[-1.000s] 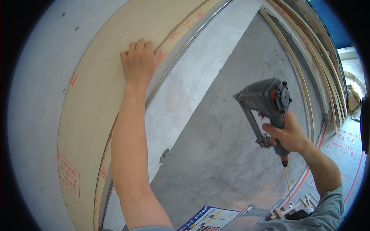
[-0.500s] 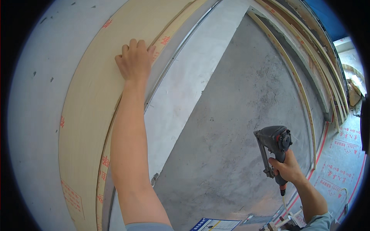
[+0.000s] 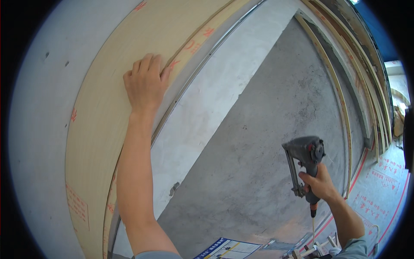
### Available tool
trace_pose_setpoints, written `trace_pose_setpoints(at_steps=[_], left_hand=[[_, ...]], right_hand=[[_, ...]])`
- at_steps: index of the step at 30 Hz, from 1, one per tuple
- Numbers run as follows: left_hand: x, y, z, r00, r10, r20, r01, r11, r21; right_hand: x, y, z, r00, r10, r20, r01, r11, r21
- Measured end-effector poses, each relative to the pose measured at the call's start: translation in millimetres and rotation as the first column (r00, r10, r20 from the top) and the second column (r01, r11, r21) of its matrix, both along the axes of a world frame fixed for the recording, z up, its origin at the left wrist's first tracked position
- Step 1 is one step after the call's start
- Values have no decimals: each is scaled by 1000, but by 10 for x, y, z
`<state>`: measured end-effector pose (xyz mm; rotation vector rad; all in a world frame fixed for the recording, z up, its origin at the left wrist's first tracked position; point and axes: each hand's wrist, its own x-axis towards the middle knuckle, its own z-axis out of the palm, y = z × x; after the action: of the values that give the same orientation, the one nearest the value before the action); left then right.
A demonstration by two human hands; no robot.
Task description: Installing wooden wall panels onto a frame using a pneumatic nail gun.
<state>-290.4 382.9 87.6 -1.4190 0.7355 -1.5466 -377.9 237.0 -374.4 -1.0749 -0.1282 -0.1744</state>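
My left hand (image 3: 145, 83) is on a long pale wooden board (image 3: 101, 108) mounted along the wall. Its bent fingers press on the board's face, and the thumb lies at the stepped edge beside a narrower wooden strip (image 3: 199, 39). What the fingertips touch is partly hidden. In my right hand (image 3: 320, 183) is a dark grey nail gun (image 3: 304, 149), gripped by its handle, with a thin pale air hose (image 3: 313, 226) hanging from the base. The nail gun is held in front of the grey wall surface, apart from the board.
A metal channel (image 3: 189, 82) runs beside the board. Beyond lies a rough grey wall (image 3: 254, 129) with a white band. Several wooden strips (image 3: 340, 90) stand at the right, above printed floor covering (image 3: 379, 190). A blue-and-white sheet (image 3: 228, 249) is at the bottom.
The view has shifted slightly. My left hand has slid a little down along the board's edge, uncovering more red marks above it. My right hand still holds the nail gun in nearly the same place.
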Motion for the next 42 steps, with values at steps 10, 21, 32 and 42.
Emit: trace_pose_setpoints(at_steps=[10,21,32,42], left_hand=[[-212,531,-50,996,-93,-7,93,995,35],[-170,569,-56,994,-102,31,101,995,15],[-164,565,-78,996,-77,34,76,997,17],[-196,607,-59,1000,-18,22,19,999,-34]], right_hand=[[311,-105,2033,882,14,471,84,979,-186],[259,38,2772,831,-38,555,196,954,-228],[75,-23,3294,821,-240,518,434,851,-295],[-25,-100,3146,844,-123,522,350,864,-361]])
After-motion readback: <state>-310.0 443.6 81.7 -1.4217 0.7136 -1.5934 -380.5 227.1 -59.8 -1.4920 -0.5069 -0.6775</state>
